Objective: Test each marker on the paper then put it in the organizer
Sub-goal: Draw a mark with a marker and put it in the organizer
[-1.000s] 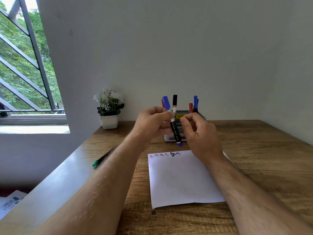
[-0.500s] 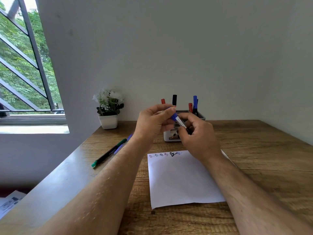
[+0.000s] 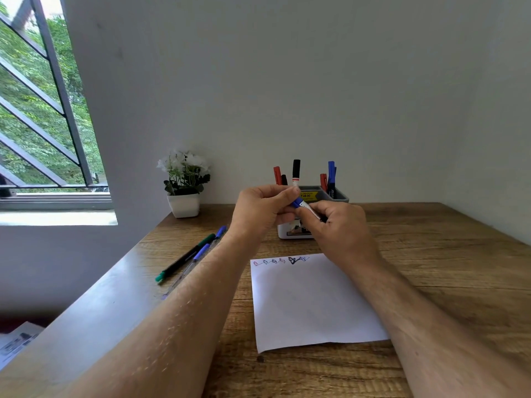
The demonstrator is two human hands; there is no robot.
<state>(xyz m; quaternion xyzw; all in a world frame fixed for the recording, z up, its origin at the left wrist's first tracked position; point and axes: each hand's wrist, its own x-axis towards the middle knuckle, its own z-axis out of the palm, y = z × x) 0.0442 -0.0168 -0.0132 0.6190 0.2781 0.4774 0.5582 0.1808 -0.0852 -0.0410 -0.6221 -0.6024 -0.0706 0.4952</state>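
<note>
Both hands meet above the table, in front of the organizer (image 3: 340, 194). My left hand (image 3: 264, 209) pinches the blue cap end of a blue marker (image 3: 304, 206). My right hand (image 3: 342, 228) grips that marker's white and dark barrel. The cap sits against the barrel; whether it is fully seated I cannot tell. The grey organizer holds red, black and blue markers upright. A white paper (image 3: 313, 303) lies on the wooden table with small red, blue and black scribbles (image 3: 283, 260) along its far edge. A green-ended marker (image 3: 184, 258) and two blue-capped pens (image 3: 201, 255) lie on the table to the left.
A small white pot with white flowers (image 3: 184, 182) stands at the back left against the wall. A barred window is at the far left. The table's left edge runs diagonally past the loose pens. A printed sheet (image 3: 17, 343) lies below the table at lower left.
The marker has swung from nearly upright, tip down, to slanting across between the hands. The blue cap, held apart a second ago, now sits on the marker's end. Both hands stayed close together.
</note>
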